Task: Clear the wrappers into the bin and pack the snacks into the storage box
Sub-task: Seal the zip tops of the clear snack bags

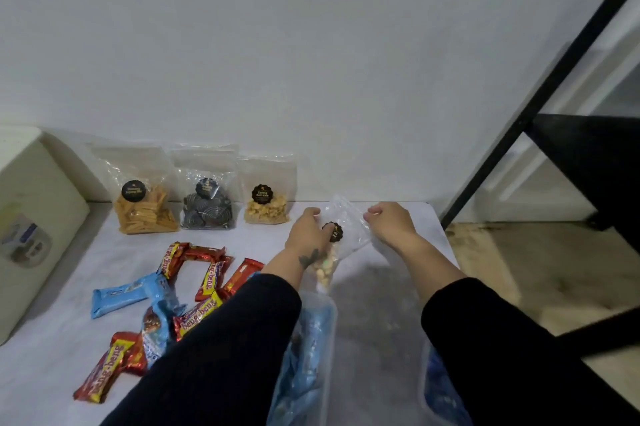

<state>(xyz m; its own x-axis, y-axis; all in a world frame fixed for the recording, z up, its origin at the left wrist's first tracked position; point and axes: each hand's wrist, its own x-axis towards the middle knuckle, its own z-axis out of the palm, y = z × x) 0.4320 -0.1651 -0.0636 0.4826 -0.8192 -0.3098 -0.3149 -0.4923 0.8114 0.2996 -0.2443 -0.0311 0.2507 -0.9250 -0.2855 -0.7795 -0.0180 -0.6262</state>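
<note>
Both hands hold a clear snack bag (341, 235) of pale nuts with a black round label. My left hand (308, 231) grips its left side, my right hand (391, 221) pinches its top right corner. The bag hangs tilted above a clear plastic storage box (377, 315), whose blue-tinted walls show under my forearms. Red beng-beng bars (204, 273) and blue wrapped bars (121, 296) lie scattered on the white table to the left.
Three clear snack bags stand against the wall: yellow sticks (145, 211), dark spirals (207, 211), pale chips (266, 207). A cream-coloured container (31, 218) stands at the far left. A black metal frame (554, 107) rises on the right beside the table's edge.
</note>
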